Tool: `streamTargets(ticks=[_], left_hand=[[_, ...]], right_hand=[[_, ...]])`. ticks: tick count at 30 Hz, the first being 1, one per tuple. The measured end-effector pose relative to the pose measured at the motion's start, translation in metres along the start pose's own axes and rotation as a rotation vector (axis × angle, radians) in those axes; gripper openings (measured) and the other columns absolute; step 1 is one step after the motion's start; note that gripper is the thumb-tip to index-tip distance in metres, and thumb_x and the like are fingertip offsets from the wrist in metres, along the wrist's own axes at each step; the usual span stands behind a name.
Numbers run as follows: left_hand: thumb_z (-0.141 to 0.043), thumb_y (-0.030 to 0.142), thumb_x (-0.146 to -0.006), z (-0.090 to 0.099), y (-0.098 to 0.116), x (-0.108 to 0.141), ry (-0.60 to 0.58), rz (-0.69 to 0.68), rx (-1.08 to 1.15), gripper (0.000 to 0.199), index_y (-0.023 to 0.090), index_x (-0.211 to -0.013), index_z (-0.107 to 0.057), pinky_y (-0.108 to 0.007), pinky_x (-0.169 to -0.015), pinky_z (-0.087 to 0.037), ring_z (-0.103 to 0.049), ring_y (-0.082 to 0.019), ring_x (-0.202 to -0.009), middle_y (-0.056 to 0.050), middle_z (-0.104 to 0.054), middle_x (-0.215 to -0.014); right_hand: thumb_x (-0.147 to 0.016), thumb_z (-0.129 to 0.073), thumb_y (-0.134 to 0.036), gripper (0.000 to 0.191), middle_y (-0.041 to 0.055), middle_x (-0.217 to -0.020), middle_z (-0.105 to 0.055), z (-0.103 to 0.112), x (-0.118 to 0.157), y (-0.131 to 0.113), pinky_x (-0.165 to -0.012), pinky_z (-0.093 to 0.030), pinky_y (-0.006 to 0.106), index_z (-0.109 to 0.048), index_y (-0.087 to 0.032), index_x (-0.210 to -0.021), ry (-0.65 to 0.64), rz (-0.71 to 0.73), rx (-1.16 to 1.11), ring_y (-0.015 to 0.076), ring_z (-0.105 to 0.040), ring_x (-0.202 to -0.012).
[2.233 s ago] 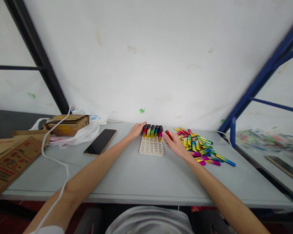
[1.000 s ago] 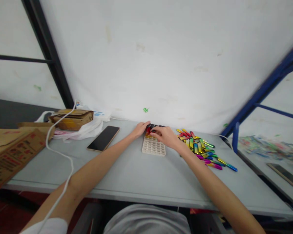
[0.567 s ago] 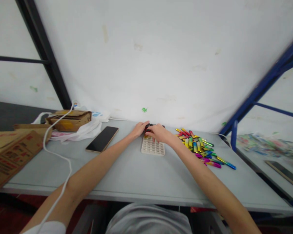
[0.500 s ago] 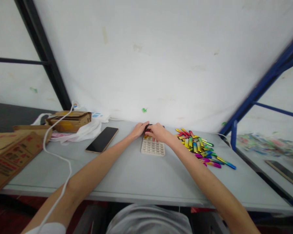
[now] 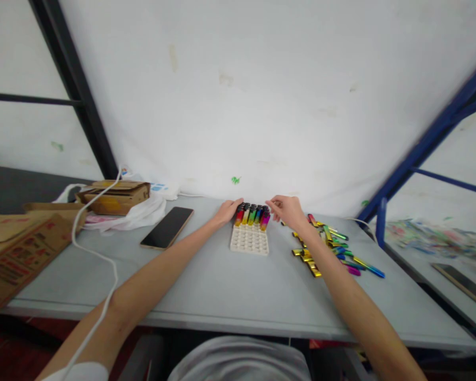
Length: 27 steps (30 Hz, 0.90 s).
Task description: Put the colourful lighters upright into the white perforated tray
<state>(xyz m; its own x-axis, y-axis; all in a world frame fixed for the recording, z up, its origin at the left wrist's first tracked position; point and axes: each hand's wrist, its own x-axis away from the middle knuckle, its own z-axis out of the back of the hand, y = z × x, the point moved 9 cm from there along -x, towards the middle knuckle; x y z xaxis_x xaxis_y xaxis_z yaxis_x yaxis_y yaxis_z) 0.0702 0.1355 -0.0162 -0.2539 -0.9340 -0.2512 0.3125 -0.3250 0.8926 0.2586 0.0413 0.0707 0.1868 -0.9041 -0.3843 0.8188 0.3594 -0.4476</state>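
Observation:
A cream tray (image 5: 249,242) with rows of round holes lies on the table. In its far part stand several shiny, lighter-like tubes (image 5: 252,216) with black tops, coloured red, gold, green, blue and magenta. Around the far left corner of the tray, my left hand (image 5: 225,211) is closed, its fingertips beside the leftmost tubes; its grip is partly hidden. My right hand (image 5: 289,210) is just right of the standing tubes. Its fingers are bent but apart, the index fingertip near the end tube, and I see nothing held in them.
Loose metallic tubes (image 5: 329,241) lie in a heap at the right, partly behind my right forearm. A phone (image 5: 167,227) lies left of the tray. Cardboard boxes (image 5: 115,197), a plastic bag (image 5: 146,211) and a white cable (image 5: 103,256) occupy the left side. The wall (image 5: 238,106) stands behind.
My right hand has moved right, off the top of the standing tubes, which now show clearly. My left hand stays at the tray's corner. Gold tubes now show nearer the front of the heap.

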Motion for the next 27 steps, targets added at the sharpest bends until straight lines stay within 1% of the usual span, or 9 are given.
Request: streamTargets(ticks=[1, 3, 5, 6, 9, 12, 16, 21, 27], left_hand=[[-0.044, 0.072, -0.081, 0.000, -0.001, 0.000, -0.001, 0.008, -0.001, 0.059, 0.021, -0.052, -0.051, -0.032, -0.065, -0.033, -0.048, -0.019, -0.064, 0.000, -0.050, -0.049], [-0.045, 0.072, -0.080, 0.000, -0.003, 0.000, -0.003, 0.023, 0.005, 0.059, 0.021, -0.052, -0.050, -0.032, -0.065, -0.033, -0.048, -0.020, -0.064, 0.000, -0.050, -0.049], [-0.045, 0.072, -0.080, 0.000, -0.004, 0.000, -0.002, 0.028, 0.015, 0.058, 0.021, -0.053, -0.050, -0.032, -0.064, -0.033, -0.048, -0.020, -0.064, 0.000, -0.050, -0.049], [-0.045, 0.072, -0.080, 0.000, -0.004, 0.000, -0.002, 0.026, 0.018, 0.058, 0.021, -0.053, -0.051, -0.031, -0.064, -0.033, -0.048, -0.020, -0.064, 0.000, -0.050, -0.049], [-0.046, 0.071, -0.080, -0.001, -0.004, 0.000, -0.005, 0.021, 0.030, 0.058, 0.021, -0.054, -0.052, -0.031, -0.065, -0.035, -0.049, -0.020, -0.065, 0.000, -0.052, -0.051], [-0.046, 0.072, -0.080, 0.000, -0.003, 0.000, -0.003, 0.012, 0.034, 0.058, 0.020, -0.054, -0.054, -0.031, -0.066, -0.035, -0.050, -0.020, -0.065, -0.001, -0.053, -0.052], [-0.046, 0.072, -0.080, 0.000, -0.001, 0.001, 0.001, 0.007, 0.035, 0.059, 0.021, -0.053, -0.052, -0.031, -0.067, -0.035, -0.049, -0.019, -0.065, 0.000, -0.053, -0.052], [-0.047, 0.072, -0.080, 0.000, -0.003, -0.001, -0.003, 0.011, 0.029, 0.058, 0.021, -0.052, -0.050, -0.031, -0.064, -0.034, -0.047, -0.019, -0.063, 0.000, -0.049, -0.051], [-0.047, 0.072, -0.081, 0.000, -0.003, -0.001, 0.001, -0.002, 0.037, 0.059, 0.021, -0.052, -0.050, -0.031, -0.064, -0.035, -0.048, -0.019, -0.062, 0.000, -0.050, -0.050]], right_hand=[[-0.101, -0.052, -0.040, 0.032, 0.0069, -0.076, -0.077, 0.011, 0.001, 0.023, -0.068, -0.055, 0.028, -0.070, -0.015, -0.093, 0.045, -0.035, 0.039, 0.0178, -0.072, -0.062], [-0.098, -0.055, -0.033, 0.027, 0.0144, -0.098, -0.078, 0.027, 0.004, 0.067, -0.087, -0.055, 0.033, -0.071, -0.012, -0.101, 0.108, -0.084, 0.196, 0.0236, -0.074, -0.090], [-0.096, -0.057, -0.034, 0.033, 0.0206, -0.120, -0.072, 0.032, 0.009, 0.104, -0.103, -0.047, 0.039, -0.070, -0.010, -0.115, 0.100, -0.123, 0.337, 0.0292, -0.066, -0.116], [-0.097, -0.056, -0.036, 0.037, 0.0215, -0.127, -0.069, 0.030, 0.013, 0.120, -0.107, -0.044, 0.040, -0.068, -0.010, -0.121, 0.068, -0.153, 0.378, 0.0302, -0.062, -0.122], [-0.100, -0.049, -0.043, 0.039, 0.0187, -0.122, -0.071, 0.008, 0.025, 0.148, -0.101, -0.046, 0.038, -0.070, -0.014, -0.117, -0.151, -0.191, 0.403, 0.0282, -0.064, -0.114], [-0.101, -0.046, -0.049, 0.043, 0.0147, -0.109, -0.074, -0.009, 0.034, 0.138, -0.091, -0.048, 0.033, -0.072, -0.016, -0.107, -0.290, -0.092, 0.351, 0.0254, -0.067, -0.099], [-0.096, -0.052, -0.055, 0.044, 0.0118, -0.105, -0.075, -0.010, 0.036, 0.111, -0.084, -0.048, 0.032, -0.073, -0.017, -0.108, -0.297, 0.050, 0.257, 0.0243, -0.066, -0.092], [-0.090, -0.063, -0.045, 0.033, 0.0121, -0.103, -0.073, -0.007, 0.038, 0.096, -0.083, -0.048, 0.033, -0.072, -0.016, -0.104, -0.255, 0.096, 0.147, 0.0241, -0.065, -0.091], [-0.093, -0.059, -0.046, 0.030, 0.0079, -0.095, -0.075, -0.015, 0.045, 0.081, -0.078, -0.050, 0.032, -0.069, -0.019, -0.098, -0.336, 0.091, 0.020, 0.0214, -0.067, -0.084]])
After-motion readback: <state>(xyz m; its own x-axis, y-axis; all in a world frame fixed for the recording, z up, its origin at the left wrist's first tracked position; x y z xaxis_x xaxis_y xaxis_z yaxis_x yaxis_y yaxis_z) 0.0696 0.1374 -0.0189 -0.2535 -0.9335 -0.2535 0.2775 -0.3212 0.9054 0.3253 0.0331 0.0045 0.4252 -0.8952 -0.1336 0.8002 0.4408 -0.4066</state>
